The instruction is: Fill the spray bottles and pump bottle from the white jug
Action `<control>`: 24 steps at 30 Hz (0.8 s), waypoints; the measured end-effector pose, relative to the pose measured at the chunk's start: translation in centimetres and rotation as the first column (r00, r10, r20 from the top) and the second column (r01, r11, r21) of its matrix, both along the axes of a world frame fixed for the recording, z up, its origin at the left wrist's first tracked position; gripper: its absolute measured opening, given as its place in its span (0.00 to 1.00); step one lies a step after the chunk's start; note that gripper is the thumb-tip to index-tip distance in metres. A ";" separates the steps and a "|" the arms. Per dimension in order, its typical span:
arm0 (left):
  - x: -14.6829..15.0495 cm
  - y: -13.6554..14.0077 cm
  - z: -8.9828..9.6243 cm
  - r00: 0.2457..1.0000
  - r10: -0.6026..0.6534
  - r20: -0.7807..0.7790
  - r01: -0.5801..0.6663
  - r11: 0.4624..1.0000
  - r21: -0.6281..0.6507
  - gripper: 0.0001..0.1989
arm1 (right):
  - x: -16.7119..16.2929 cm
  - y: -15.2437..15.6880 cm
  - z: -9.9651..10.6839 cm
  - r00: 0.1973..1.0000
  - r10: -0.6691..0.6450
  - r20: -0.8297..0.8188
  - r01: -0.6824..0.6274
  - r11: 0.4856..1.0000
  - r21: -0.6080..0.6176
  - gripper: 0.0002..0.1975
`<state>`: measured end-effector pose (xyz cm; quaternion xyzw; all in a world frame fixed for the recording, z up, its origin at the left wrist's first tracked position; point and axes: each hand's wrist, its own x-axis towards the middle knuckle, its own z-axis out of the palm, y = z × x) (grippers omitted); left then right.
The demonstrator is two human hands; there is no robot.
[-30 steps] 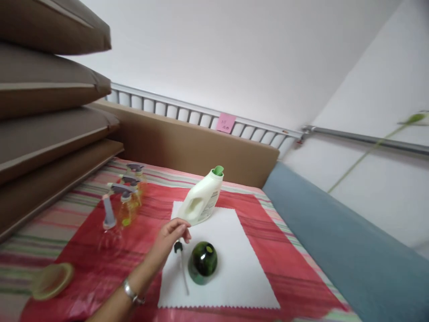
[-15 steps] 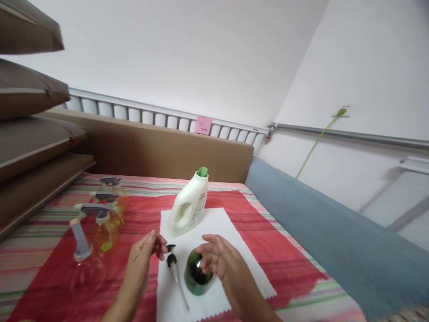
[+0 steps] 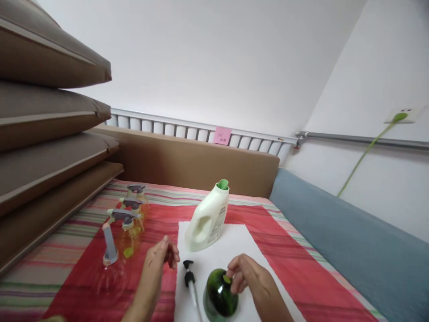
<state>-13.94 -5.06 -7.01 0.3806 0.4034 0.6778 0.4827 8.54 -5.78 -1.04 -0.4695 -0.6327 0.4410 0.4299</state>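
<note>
A dark green, rounded bottle (image 3: 219, 297) stands on the white cloth (image 3: 254, 243), its small opening on top. My right hand (image 3: 253, 279) is beside that opening, fingers loosely bent and overlapping the bottle's upper right side; whether they touch it I cannot tell. A dispenser pump (image 3: 189, 278) with a black head and a pale tube lies left of the bottle. My left hand (image 3: 162, 257) hovers left of the pump, loosely curled with nothing visible in it. Behind the pump stands a white detergent jug (image 3: 207, 219) with a green pouring spout.
Several clear spray bottles (image 3: 129, 237) with grey triggers stand in a row at the left, some with yellow liquid. Stacked brown cushions (image 3: 56, 156) rise behind them. A brown board (image 3: 187, 161) borders the back and a blue-grey panel (image 3: 321, 214) the right.
The camera view has shifted, so the whole scene sits further right and lower. Both hands stay near the pump and bottle, apparently empty; the bottle, pump and jug keep their places on the cloth.
</note>
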 end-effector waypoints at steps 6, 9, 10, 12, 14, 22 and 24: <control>-0.2 -0.6 0.4 1.000 0.003 -0.011 -0.003 1.000 0.012 0.23 | -0.5 0.0 0.7 0.994 -0.035 -0.105 0.031 0.999 -0.032 0.26; -0.5 -0.8 0.9 1.000 0.023 0.011 -0.023 0.999 0.026 0.22 | -1.1 0.1 1.1 0.996 -0.046 -0.081 0.045 0.999 -0.012 0.25; -0.6 -0.9 1.0 0.999 0.029 0.023 -0.030 0.999 0.034 0.22 | -1.2 0.1 1.1 0.997 -0.052 -0.062 0.053 0.999 0.004 0.25; -0.7 -0.9 1.0 0.998 0.042 0.046 -0.045 0.998 0.049 0.20 | -1.0 0.3 1.0 0.997 -0.065 -0.034 0.066 0.997 0.029 0.25; -0.9 -0.9 1.0 0.997 0.062 0.056 -0.065 0.996 0.059 0.20 | -0.7 0.5 1.1 0.997 -0.073 -0.024 0.074 0.997 0.039 0.25; -2.0 -0.6 0.7 0.969 0.203 -0.142 -0.209 0.978 -0.023 0.29 | 0.4 2.2 1.6 0.992 -0.128 0.022 0.124 0.984 0.129 0.33; -2.2 -0.2 0.3 0.955 0.168 -0.245 -0.206 0.969 -0.138 0.33 | 0.6 3.7 1.0 0.967 -0.204 0.150 0.197 0.979 0.059 0.35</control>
